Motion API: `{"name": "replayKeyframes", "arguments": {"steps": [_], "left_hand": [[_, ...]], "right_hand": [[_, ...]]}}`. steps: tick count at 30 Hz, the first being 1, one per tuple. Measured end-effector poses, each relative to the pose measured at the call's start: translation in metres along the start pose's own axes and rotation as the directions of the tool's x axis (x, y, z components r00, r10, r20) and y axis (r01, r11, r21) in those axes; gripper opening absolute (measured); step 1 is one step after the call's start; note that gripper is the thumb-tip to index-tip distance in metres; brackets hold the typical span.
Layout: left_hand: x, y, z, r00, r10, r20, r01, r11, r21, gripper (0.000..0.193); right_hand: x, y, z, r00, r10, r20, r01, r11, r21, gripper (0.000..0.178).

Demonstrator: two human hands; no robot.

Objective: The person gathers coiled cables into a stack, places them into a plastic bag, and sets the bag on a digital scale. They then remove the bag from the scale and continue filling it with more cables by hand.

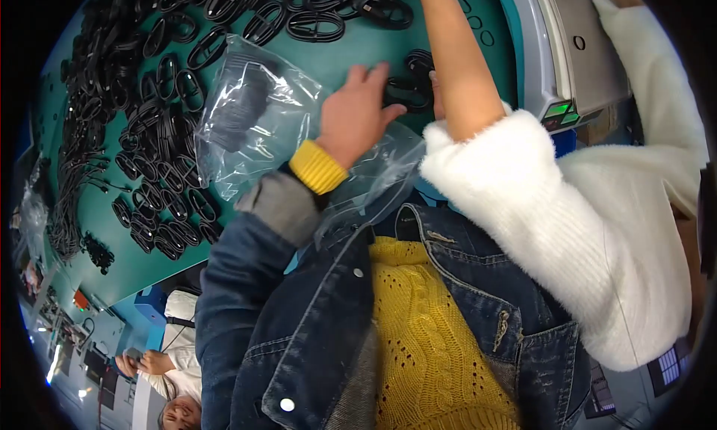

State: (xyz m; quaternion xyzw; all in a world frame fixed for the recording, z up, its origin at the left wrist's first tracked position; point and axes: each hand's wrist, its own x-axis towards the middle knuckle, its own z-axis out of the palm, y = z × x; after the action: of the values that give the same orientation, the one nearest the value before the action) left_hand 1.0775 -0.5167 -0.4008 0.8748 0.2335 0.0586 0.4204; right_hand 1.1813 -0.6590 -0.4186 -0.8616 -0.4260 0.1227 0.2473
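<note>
My left hand, with a yellow cuff, is over the green table beside a clear plastic bag, its fingers spread and slightly blurred. The bag has a dark bundle of cables inside. Just right of my left fingertips lie coiled black cables. A sliver of my right hand shows next to those coils; the rest is hidden behind a co-worker's bare forearm. Whether that hand grips a coil cannot be seen. More thin clear plastic lies below my left hand.
The co-worker's fluffy white sleeve crosses in front of me from the right. Many coiled black cables cover the left and far parts of the green table. A grey device with a green-lit display stands at the right. Another person sits lower left.
</note>
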Motion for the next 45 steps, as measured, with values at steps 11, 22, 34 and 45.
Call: {"name": "replayKeyframes", "arguments": {"steps": [11,22,34,45], "left_hand": [[-0.011,-0.025,-0.012,0.998,0.012,-0.064,-0.016,0.998,-0.057,0.029],[0.032,-0.036,-0.017,0.874,0.068,-0.482,-0.168,0.972,-0.167,0.016],[0.034,-0.044,-0.004,0.843,0.118,-0.525,-0.229,0.961,-0.152,0.023],[0.025,-0.045,-0.011,0.863,0.082,-0.499,-0.140,0.987,-0.079,0.029]], "right_hand": [[0.010,-0.035,0.018,0.991,-0.124,-0.049,0.133,0.949,0.284,0.048],[0.059,-0.053,0.027,0.914,-0.389,-0.118,0.400,0.911,0.100,0.060],[0.088,-0.020,0.010,0.972,-0.157,-0.173,0.157,0.987,-0.009,0.038],[0.079,-0.044,-0.020,0.944,-0.274,0.183,0.186,0.901,0.392,0.031]]}}
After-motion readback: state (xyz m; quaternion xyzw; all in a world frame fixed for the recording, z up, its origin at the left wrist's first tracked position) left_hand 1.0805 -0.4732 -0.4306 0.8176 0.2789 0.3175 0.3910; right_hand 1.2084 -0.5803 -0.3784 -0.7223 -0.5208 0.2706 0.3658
